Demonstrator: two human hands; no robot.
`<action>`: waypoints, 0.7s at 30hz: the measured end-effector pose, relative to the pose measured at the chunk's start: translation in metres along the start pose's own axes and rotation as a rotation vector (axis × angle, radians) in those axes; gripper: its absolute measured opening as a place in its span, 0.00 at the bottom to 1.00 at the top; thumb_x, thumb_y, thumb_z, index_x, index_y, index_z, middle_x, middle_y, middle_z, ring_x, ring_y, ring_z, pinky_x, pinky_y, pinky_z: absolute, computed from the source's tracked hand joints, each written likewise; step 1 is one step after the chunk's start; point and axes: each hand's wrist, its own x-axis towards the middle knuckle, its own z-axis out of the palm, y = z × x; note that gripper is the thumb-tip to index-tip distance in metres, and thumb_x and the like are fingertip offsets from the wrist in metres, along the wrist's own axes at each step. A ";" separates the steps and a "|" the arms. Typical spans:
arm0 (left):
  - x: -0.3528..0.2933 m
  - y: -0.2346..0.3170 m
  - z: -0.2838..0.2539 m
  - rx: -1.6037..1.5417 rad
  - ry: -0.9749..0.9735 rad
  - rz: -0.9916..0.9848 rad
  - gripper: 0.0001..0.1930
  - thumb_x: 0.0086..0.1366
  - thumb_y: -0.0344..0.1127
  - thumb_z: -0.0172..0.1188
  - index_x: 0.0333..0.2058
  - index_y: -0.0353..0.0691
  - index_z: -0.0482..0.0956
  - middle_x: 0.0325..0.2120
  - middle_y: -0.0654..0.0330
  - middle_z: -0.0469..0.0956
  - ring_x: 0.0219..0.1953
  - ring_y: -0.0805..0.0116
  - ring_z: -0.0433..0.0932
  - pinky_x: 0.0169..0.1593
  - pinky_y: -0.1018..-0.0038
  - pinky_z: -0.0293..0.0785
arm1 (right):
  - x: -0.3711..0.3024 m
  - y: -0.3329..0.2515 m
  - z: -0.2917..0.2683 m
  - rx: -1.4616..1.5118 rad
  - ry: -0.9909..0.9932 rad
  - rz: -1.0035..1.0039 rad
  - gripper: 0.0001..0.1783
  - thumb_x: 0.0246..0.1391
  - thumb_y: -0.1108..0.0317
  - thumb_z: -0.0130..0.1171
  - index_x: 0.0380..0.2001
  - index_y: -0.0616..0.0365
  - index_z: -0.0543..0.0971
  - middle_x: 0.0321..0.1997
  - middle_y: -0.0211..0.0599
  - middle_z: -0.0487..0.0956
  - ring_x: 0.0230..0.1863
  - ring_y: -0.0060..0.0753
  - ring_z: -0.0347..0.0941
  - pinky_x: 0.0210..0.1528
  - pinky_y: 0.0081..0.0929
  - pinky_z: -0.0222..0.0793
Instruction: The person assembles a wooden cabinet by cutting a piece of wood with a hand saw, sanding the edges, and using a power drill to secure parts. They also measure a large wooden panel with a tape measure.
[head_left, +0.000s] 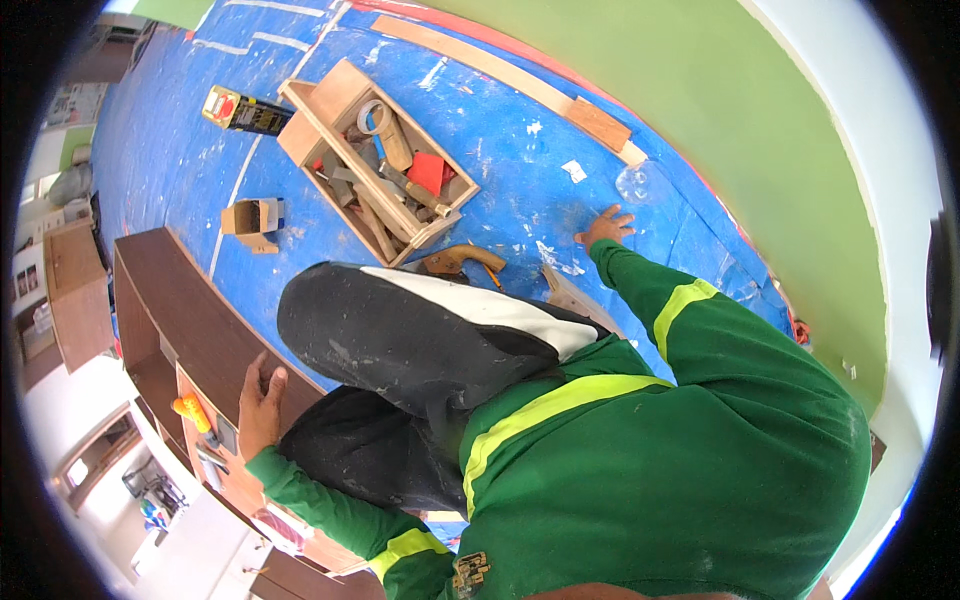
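Observation:
My right hand (605,228) reaches out over the blue floor sheet (500,215), fingers spread and nothing in them. Just beyond it lies a clear, crumpled-looking plastic piece (635,182). My left hand (262,405) is beside my bent knee, close to a dark brown cabinet (190,270); its fingers are apart and it holds nothing. Whether it touches the cabinet I cannot tell. Ahead of my knees stands an open wooden toolbox (345,88) with a roll of tape (374,117), a red piece (428,172) and several hand tools. A wooden-handled saw (455,262) lies against its near side.
A long wooden plank (470,55) and a shorter offcut (600,122) lie along the green wall (700,60). Left of the toolbox are a rectangular tin (245,110) and an open cardboard box (252,222). A yellow-orange tool (192,410) rests beside the cabinet.

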 end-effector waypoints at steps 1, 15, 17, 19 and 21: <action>0.001 0.006 0.001 0.031 0.011 0.009 0.33 0.75 0.51 0.64 0.70 0.37 0.72 0.52 0.45 0.81 0.54 0.58 0.79 0.61 0.66 0.74 | 0.001 0.001 -0.001 0.015 0.009 0.027 0.82 0.43 0.38 0.82 0.79 0.75 0.37 0.79 0.85 0.47 0.81 0.88 0.38 0.77 0.78 0.46; -0.020 -0.005 0.014 0.073 0.048 0.089 0.34 0.71 0.52 0.69 0.66 0.34 0.74 0.48 0.42 0.84 0.48 0.53 0.84 0.54 0.60 0.79 | 0.014 0.005 0.005 -0.013 0.028 0.111 0.83 0.42 0.33 0.80 0.80 0.70 0.38 0.83 0.71 0.48 0.82 0.80 0.42 0.77 0.78 0.47; -0.026 0.013 0.031 0.041 -0.009 0.136 0.33 0.73 0.49 0.67 0.68 0.33 0.72 0.47 0.45 0.84 0.47 0.56 0.84 0.53 0.59 0.79 | 0.011 0.007 0.005 -0.021 0.035 0.119 0.79 0.45 0.32 0.78 0.80 0.70 0.43 0.85 0.66 0.47 0.82 0.77 0.45 0.77 0.77 0.47; -0.031 0.020 0.045 0.002 -0.027 0.342 0.33 0.72 0.51 0.67 0.64 0.30 0.73 0.48 0.41 0.84 0.49 0.50 0.85 0.52 0.58 0.79 | 0.009 0.006 0.007 -0.151 0.012 0.029 0.73 0.48 0.31 0.75 0.79 0.70 0.51 0.84 0.64 0.50 0.82 0.72 0.49 0.78 0.73 0.48; -0.032 0.037 0.054 -0.003 -0.055 0.416 0.32 0.72 0.51 0.67 0.62 0.30 0.74 0.46 0.39 0.83 0.48 0.43 0.84 0.50 0.56 0.79 | 0.024 0.008 0.007 -0.399 -0.017 -0.125 0.67 0.51 0.29 0.72 0.76 0.72 0.61 0.82 0.65 0.56 0.81 0.66 0.55 0.80 0.64 0.50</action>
